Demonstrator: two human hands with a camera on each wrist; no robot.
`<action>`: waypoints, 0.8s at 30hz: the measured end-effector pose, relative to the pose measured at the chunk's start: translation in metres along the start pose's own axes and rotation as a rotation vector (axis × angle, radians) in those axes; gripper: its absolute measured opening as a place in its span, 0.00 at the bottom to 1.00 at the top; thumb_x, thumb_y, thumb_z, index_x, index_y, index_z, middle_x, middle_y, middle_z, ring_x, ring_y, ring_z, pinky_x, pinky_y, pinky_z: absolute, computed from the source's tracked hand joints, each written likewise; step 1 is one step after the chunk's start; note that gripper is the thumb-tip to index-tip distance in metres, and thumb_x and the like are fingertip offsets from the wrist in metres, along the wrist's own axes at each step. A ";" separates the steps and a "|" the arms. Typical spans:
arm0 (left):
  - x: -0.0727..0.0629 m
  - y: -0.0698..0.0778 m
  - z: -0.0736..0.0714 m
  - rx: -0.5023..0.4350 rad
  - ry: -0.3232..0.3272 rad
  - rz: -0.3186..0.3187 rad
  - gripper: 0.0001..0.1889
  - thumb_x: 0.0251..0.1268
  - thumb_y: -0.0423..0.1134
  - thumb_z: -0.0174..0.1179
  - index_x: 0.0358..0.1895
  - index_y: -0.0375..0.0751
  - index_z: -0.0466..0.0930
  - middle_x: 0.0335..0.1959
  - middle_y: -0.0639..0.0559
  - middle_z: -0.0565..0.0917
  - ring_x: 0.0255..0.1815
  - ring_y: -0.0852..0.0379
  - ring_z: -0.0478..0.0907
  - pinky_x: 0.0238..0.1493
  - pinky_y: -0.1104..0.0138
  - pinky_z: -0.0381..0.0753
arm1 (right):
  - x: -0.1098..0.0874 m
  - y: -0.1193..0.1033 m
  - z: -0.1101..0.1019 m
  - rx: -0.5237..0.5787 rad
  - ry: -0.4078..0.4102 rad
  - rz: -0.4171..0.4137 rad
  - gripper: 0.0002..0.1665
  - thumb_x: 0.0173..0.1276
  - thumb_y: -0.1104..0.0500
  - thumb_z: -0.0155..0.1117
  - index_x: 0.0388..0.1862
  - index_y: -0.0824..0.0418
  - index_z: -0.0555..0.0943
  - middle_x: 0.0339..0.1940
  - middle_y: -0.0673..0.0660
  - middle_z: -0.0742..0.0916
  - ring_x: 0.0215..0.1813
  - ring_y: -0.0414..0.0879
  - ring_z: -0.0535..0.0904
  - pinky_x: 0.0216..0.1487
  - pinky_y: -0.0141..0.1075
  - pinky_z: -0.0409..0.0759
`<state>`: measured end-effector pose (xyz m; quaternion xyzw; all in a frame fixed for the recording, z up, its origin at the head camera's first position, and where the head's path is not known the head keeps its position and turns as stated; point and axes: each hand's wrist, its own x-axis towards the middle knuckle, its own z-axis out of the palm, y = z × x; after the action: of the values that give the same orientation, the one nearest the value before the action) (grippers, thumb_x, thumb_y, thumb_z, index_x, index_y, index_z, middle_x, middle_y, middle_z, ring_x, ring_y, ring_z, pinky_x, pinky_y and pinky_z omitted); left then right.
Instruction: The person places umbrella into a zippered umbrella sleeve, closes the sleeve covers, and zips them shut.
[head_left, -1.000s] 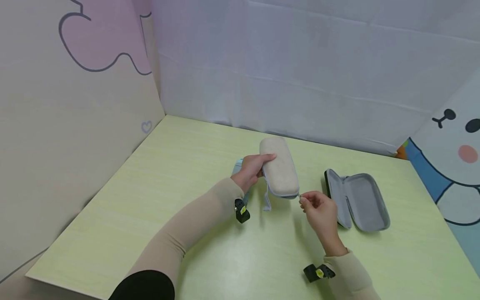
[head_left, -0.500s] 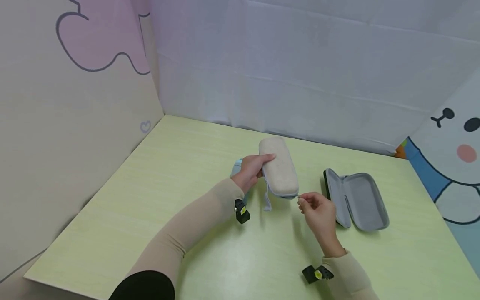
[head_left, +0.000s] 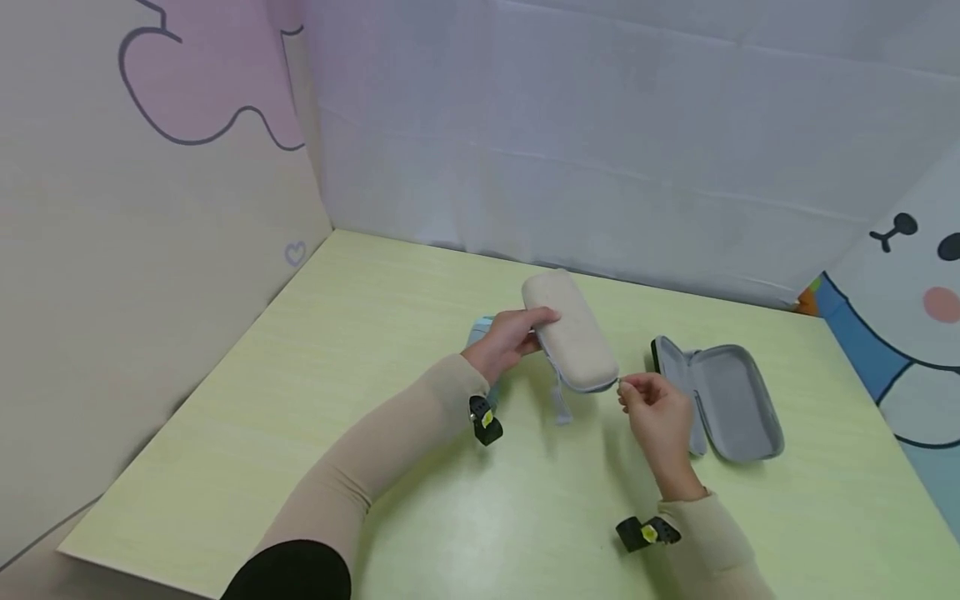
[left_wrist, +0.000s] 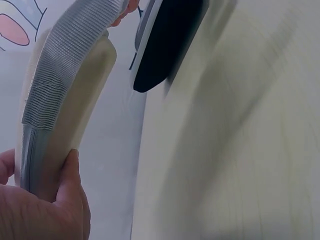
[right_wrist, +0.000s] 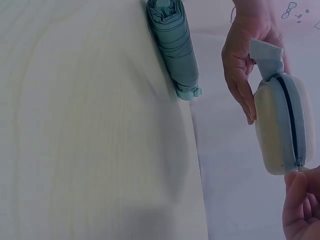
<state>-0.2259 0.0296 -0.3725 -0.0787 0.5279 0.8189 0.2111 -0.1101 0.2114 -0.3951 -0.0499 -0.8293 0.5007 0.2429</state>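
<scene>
Above the table, my left hand [head_left: 504, 340] grips a cream zippered case [head_left: 573, 333] by its side, thumb on top. A grey fabric strap [left_wrist: 70, 55] hangs from the case's near end. My right hand [head_left: 660, 421] pinches the zip pull [right_wrist: 299, 165] at the right near corner between thumb and fingertips. In the right wrist view, a dark strip shows along the zip at that end. The case tilts, its near end angled to the right.
A folded teal umbrella [right_wrist: 175, 50] lies on the table, partly hidden behind my left hand in the head view. Right of my right hand, a grey hard-shell case [head_left: 738, 404] lies spread open. A white cloth [head_left: 600, 142] hangs behind the table's back edge.
The cream case has swung slightly to the right at its near end, its strap along with it. My right hand has moved a little right and up, still pinching the zip pull.
</scene>
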 end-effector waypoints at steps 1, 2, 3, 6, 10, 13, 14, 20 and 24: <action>0.000 -0.001 0.000 -0.003 -0.002 0.004 0.23 0.54 0.32 0.65 0.54 0.27 0.73 0.45 0.43 0.80 0.41 0.53 0.80 0.45 0.65 0.78 | 0.001 0.000 -0.001 -0.005 0.003 0.000 0.02 0.60 0.72 0.62 0.28 0.73 0.80 0.22 0.64 0.83 0.20 0.41 0.78 0.22 0.23 0.74; 0.000 -0.001 0.000 -0.012 0.001 0.010 0.23 0.54 0.32 0.65 0.54 0.28 0.73 0.45 0.43 0.80 0.42 0.53 0.80 0.46 0.65 0.78 | 0.001 0.000 -0.001 -0.007 0.004 0.006 0.02 0.60 0.72 0.62 0.28 0.73 0.80 0.22 0.64 0.83 0.20 0.41 0.78 0.22 0.24 0.74; -0.001 -0.001 0.000 -0.018 0.009 0.018 0.23 0.54 0.32 0.66 0.53 0.28 0.73 0.44 0.43 0.81 0.42 0.53 0.80 0.45 0.65 0.78 | 0.001 -0.001 -0.001 -0.005 0.004 0.010 0.02 0.60 0.73 0.62 0.28 0.73 0.80 0.22 0.64 0.83 0.20 0.41 0.78 0.22 0.24 0.74; -0.001 -0.003 0.000 -0.034 0.048 0.043 0.23 0.52 0.34 0.67 0.52 0.28 0.75 0.43 0.43 0.82 0.41 0.53 0.81 0.44 0.65 0.79 | 0.000 -0.003 0.001 0.008 0.005 0.010 0.02 0.59 0.73 0.62 0.28 0.73 0.80 0.22 0.64 0.83 0.20 0.43 0.79 0.22 0.24 0.75; -0.002 -0.004 0.001 -0.026 0.127 0.061 0.21 0.50 0.36 0.69 0.48 0.30 0.78 0.39 0.44 0.84 0.36 0.54 0.82 0.39 0.66 0.80 | -0.004 -0.004 0.005 0.038 0.007 0.008 0.03 0.58 0.73 0.63 0.27 0.75 0.80 0.20 0.64 0.83 0.19 0.41 0.78 0.22 0.24 0.75; -0.004 -0.006 0.002 -0.023 0.165 0.065 0.20 0.49 0.36 0.70 0.46 0.31 0.79 0.36 0.44 0.84 0.33 0.55 0.83 0.37 0.66 0.80 | -0.005 -0.003 0.007 0.055 0.004 0.025 0.03 0.58 0.73 0.63 0.27 0.76 0.80 0.20 0.64 0.83 0.19 0.38 0.77 0.22 0.25 0.76; -0.004 -0.006 0.002 -0.024 0.172 0.066 0.19 0.48 0.35 0.70 0.45 0.31 0.79 0.36 0.44 0.84 0.32 0.55 0.83 0.36 0.67 0.80 | -0.006 -0.003 0.007 0.054 0.000 0.030 0.03 0.59 0.73 0.63 0.28 0.75 0.80 0.21 0.64 0.83 0.19 0.38 0.77 0.22 0.25 0.76; -0.004 -0.007 0.002 -0.026 0.195 0.067 0.20 0.47 0.35 0.70 0.45 0.31 0.80 0.35 0.44 0.85 0.30 0.56 0.82 0.33 0.68 0.80 | -0.007 -0.004 0.005 0.051 -0.033 0.052 0.04 0.60 0.72 0.62 0.28 0.74 0.80 0.22 0.64 0.83 0.21 0.45 0.79 0.23 0.25 0.76; -0.004 -0.006 0.001 -0.028 0.199 0.059 0.21 0.46 0.34 0.71 0.46 0.30 0.80 0.35 0.44 0.84 0.31 0.55 0.83 0.34 0.67 0.81 | -0.010 -0.006 0.006 0.064 -0.063 0.077 0.03 0.60 0.73 0.62 0.28 0.74 0.80 0.23 0.64 0.83 0.21 0.46 0.79 0.23 0.27 0.77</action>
<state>-0.2200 0.0316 -0.3756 -0.1469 0.5367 0.8202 0.1326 -0.1033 0.2006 -0.3961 -0.0581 -0.8176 0.5374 0.1986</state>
